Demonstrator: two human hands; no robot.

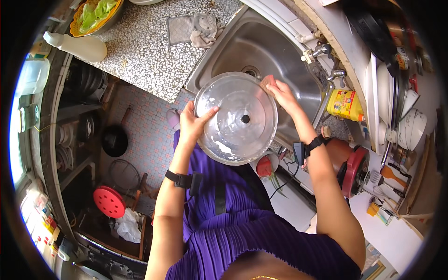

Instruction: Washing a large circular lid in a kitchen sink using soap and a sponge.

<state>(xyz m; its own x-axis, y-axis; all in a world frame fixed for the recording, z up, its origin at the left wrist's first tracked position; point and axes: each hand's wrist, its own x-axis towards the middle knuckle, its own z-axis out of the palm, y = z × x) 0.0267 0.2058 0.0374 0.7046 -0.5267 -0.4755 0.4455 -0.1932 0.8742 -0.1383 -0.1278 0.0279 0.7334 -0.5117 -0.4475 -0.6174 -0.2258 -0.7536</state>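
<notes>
A round, clear lid (pixel 227 115) with a small black knob at its middle is held up over the near corner of the sink (pixel 238 38). My left hand (pixel 196 122) grips its left rim, the thumb lying on top. White suds or wet streaks show on the lid's surface. Between the fingers and thumb of my right hand (pixel 281 94) is a reddish scrubbing pad (pixel 268 84), close by the lid's upper right rim; whether it touches the rim I cannot tell. Behind the lid, the sink's drain (pixel 251 71) is partly hidden.
Wall taps (pixel 320 52) overhang the sink's right side, near a yellow detergent bottle (pixel 344 105). On the speckled counter (pixel 147 66) lie grey cloths (pixel 203 29), a white bottle (pixel 78 45) and a yellow basket of lettuce (pixel 96 15). A red-rimmed cooker (pixel 353 171) stands right.
</notes>
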